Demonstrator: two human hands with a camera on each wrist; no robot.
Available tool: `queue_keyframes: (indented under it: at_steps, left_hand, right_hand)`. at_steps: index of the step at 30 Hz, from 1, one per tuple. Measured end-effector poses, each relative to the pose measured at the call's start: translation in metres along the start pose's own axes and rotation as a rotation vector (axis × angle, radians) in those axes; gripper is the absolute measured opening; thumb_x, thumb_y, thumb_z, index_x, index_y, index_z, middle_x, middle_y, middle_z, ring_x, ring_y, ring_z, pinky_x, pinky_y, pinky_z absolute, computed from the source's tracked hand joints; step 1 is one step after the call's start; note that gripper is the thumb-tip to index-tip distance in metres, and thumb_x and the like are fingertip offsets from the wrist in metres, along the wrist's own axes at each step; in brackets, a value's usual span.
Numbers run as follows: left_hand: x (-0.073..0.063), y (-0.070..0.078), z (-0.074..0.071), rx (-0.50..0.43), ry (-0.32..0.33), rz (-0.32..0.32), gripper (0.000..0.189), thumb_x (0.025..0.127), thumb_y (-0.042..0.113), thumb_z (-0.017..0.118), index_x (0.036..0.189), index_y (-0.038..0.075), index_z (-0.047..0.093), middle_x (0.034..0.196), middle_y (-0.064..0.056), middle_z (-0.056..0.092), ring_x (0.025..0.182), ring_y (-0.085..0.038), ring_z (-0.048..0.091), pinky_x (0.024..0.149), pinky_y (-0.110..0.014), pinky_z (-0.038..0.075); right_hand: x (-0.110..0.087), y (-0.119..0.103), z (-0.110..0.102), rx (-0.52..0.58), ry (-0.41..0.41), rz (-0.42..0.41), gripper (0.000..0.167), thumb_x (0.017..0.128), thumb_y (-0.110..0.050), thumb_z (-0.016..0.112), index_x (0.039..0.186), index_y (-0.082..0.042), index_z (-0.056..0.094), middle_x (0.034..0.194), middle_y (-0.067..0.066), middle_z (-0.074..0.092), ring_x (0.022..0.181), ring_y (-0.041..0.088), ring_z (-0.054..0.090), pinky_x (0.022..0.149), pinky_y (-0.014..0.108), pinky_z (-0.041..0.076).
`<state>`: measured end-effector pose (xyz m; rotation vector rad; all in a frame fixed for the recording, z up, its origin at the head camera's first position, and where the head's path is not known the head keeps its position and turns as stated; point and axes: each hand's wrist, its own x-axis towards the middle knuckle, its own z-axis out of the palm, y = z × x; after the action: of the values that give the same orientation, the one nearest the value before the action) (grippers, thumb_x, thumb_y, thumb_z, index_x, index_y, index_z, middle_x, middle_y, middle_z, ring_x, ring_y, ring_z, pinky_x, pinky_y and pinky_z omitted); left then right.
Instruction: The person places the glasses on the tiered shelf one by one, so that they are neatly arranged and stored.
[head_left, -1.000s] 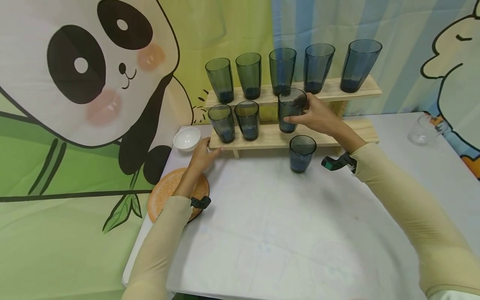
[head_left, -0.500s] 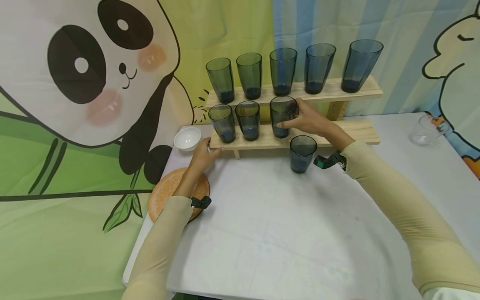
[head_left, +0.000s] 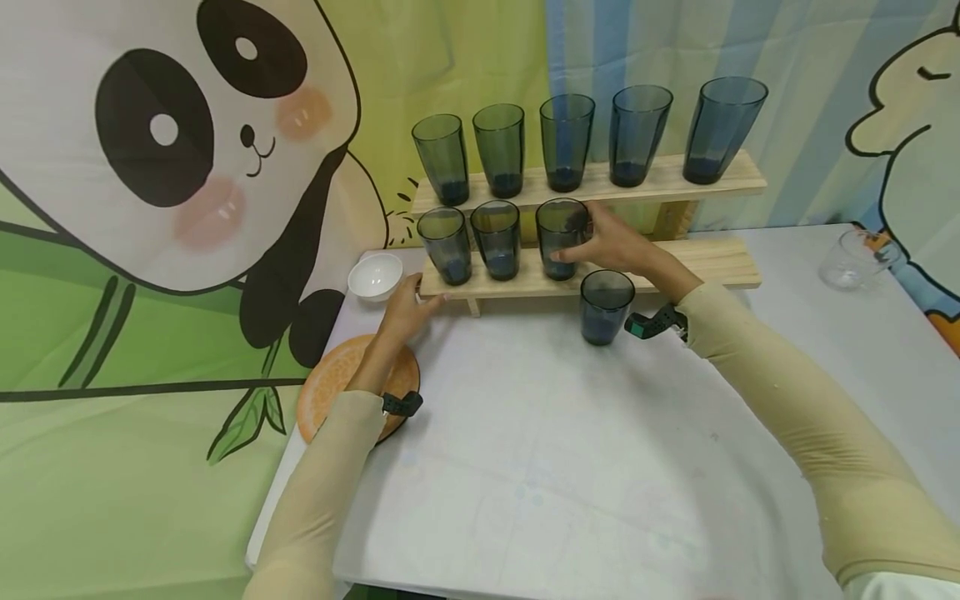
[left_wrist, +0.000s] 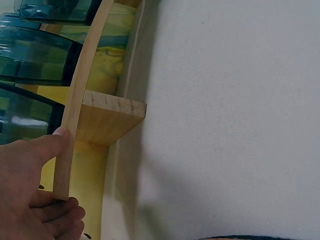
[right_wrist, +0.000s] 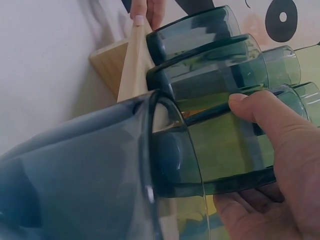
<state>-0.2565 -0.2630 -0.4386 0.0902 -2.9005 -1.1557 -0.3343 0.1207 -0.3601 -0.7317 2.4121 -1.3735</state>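
Observation:
My right hand [head_left: 611,243] holds a blue-grey glass tumbler [head_left: 558,237] upright on the lower board of a two-tier wooden rack [head_left: 723,261]. In the right wrist view, thumb and fingers lie on opposite sides of that tumbler [right_wrist: 225,145]. Two matching tumblers [head_left: 496,240] stand to its left in the same row. At the board's left end my left hand [head_left: 407,308] grips the wood. The left wrist view has its thumb on the board's front edge [left_wrist: 80,90] and the fingers curled beneath. Another tumbler [head_left: 603,310] stands on the table before the rack, close below my right hand.
Several tall tumblers [head_left: 567,137] line the upper board [head_left: 667,177]. A white bowl [head_left: 375,277] and an orange-patterned round plate [head_left: 333,387] lie at the left, the plate under my left forearm. A clear glass vessel [head_left: 851,262] stands at the far right of the white table [head_left: 525,467].
My right hand has moved left and down with the tumbler, bringing it beside the other two on the lower board. My left hand has stayed on the board's end.

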Motion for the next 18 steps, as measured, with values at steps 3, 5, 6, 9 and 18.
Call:
queue_keyframes:
  at_steps: [3,5,6,9,18]
  left_hand:
    - [0.0006,0.0001,0.0008,-0.005,0.0,-0.002,0.081,0.1,0.042,0.072,0.158,-0.004,0.038,0.157,-0.026,0.045,0.149,-0.041,0.041,0.125,-0.053,0.032]
    - [-0.0001,0.0004,0.0006,-0.009,0.001,-0.004,0.081,0.1,0.042,0.073,0.158,-0.003,0.038,0.157,-0.026,0.046,0.149,-0.041,0.042,0.125,-0.053,0.032]
    - [-0.0001,0.0,0.0004,-0.008,0.0,-0.005,0.081,0.1,0.042,0.072,0.158,-0.003,0.038,0.157,-0.026,0.046,0.149,-0.041,0.041,0.125,-0.053,0.032]
    - [0.0001,-0.0008,0.0001,-0.005,0.002,-0.006,0.081,0.1,0.042,0.072,0.158,-0.003,0.038,0.158,-0.025,0.045,0.15,-0.041,0.041,0.125,-0.053,0.032]
    - [0.0008,-0.0015,0.001,-0.003,0.0,0.0,0.08,0.1,0.042,0.072,0.158,-0.003,0.038,0.158,-0.026,0.045,0.15,-0.041,0.041,0.125,-0.053,0.031]
  right_hand:
    - [-0.0017,0.0,-0.002,-0.014,-0.004,0.056,0.108,0.089,-0.044,0.085,0.167,-0.013,0.018,0.16,0.018,0.037,0.144,0.035,0.043,0.113,0.058,0.041]
    - [-0.0021,-0.0003,-0.0031,-0.019,-0.012,0.08,0.117,0.089,-0.047,0.084,0.17,-0.013,0.006,0.166,0.019,0.028,0.151,0.037,0.035,0.119,0.06,0.035]
    - [-0.002,-0.0003,-0.0032,-0.017,-0.015,0.088,0.119,0.089,-0.047,0.084,0.17,-0.013,0.003,0.168,0.019,0.026,0.152,0.037,0.032,0.12,0.061,0.034]
    - [-0.0019,-0.0006,-0.0034,-0.003,-0.023,0.092,0.118,0.09,-0.045,0.084,0.17,-0.015,0.002,0.169,0.018,0.024,0.154,0.037,0.03,0.122,0.061,0.032]
    - [-0.0081,0.0025,-0.0051,-0.032,-0.037,0.127,0.123,0.091,-0.05,0.081,0.17,-0.02,-0.007,0.177,0.013,0.003,0.161,0.039,0.015,0.125,0.065,0.025]
